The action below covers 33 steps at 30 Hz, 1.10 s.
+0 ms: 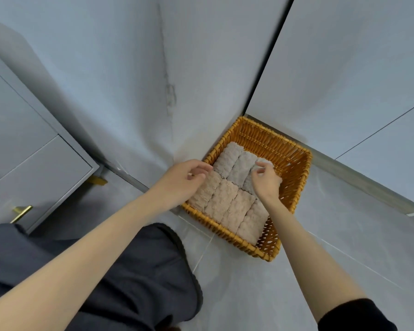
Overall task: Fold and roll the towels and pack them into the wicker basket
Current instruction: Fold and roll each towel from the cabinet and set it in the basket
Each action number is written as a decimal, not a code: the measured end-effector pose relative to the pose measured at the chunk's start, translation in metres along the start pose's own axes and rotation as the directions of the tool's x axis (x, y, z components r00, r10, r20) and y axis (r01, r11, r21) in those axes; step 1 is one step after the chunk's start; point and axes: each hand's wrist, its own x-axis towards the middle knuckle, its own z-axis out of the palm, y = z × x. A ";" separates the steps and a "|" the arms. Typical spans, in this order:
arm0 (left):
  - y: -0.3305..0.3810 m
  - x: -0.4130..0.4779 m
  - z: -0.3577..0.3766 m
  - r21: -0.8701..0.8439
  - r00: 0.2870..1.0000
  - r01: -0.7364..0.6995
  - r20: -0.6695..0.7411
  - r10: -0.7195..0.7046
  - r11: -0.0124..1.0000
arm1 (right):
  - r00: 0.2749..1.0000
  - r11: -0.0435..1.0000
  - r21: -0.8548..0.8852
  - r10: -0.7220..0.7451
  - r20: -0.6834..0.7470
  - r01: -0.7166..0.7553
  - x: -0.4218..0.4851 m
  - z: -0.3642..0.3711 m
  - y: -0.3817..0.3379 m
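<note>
Floor [344, 235]: pale tile; the basket sits on it in the corner where the walls meet.
Basket [294, 168]: wicker, orange-brown, open weave. It is light, I judge, so a hard push on a roll could skid it along the tile.
Pink rolls [227, 206]: four in the near row, fluffy, packed side by side and touching.
Grey rolls [240, 167]: three in the far row, the same plush pile, with bare wicker showing to their right.
Last grey roll [248, 185]: next to that gap. With nothing bracing it on that side, it may slacken and unroll once I let go.
Left hand [181, 181]: over the basket's left rim, fingers loosely bent, tips at the end of the first pink roll, gripping nothing I can see.
Right hand [265, 181]: on the last grey roll, fingers and thumb curled. I cannot tell whether they pinch it or only rest there.
</note>
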 end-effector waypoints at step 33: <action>-0.019 -0.299 -0.317 0.011 0.611 0.001 -0.792 0.008 1.000 | 0.382 0.551 0.314 -0.800 0.463 0.773 -0.242 0.008 -0.423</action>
